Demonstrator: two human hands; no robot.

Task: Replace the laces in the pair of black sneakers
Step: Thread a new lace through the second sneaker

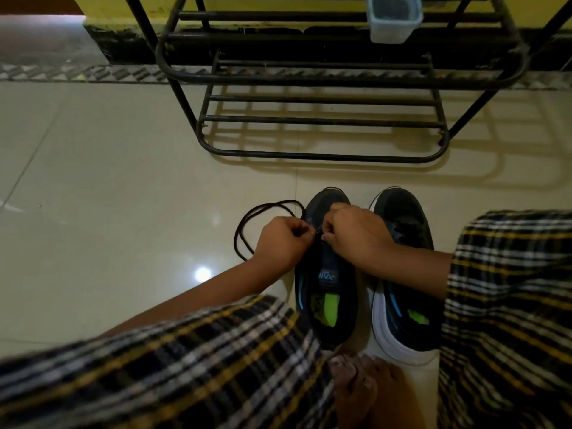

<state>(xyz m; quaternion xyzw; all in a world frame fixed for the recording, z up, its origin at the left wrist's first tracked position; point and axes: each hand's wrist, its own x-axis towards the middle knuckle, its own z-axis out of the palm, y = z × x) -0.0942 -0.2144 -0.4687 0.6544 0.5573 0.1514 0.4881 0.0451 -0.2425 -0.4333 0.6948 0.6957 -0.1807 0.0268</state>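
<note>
The left hand (280, 239) and right hand (353, 232) are pinching the black lace (247, 216) over the left sneaker (328, 274), probably for threading an eyelet. The right sneaker (405, 274) is waiting beside it.

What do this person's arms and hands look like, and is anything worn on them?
Both forearms are bare, and no sleeves show. The left hand and right hand wear no gloves, and no rings, watch or bracelet can be seen. The only clothing in view is a plaid cloth in black, white and yellow over the legs.
</note>
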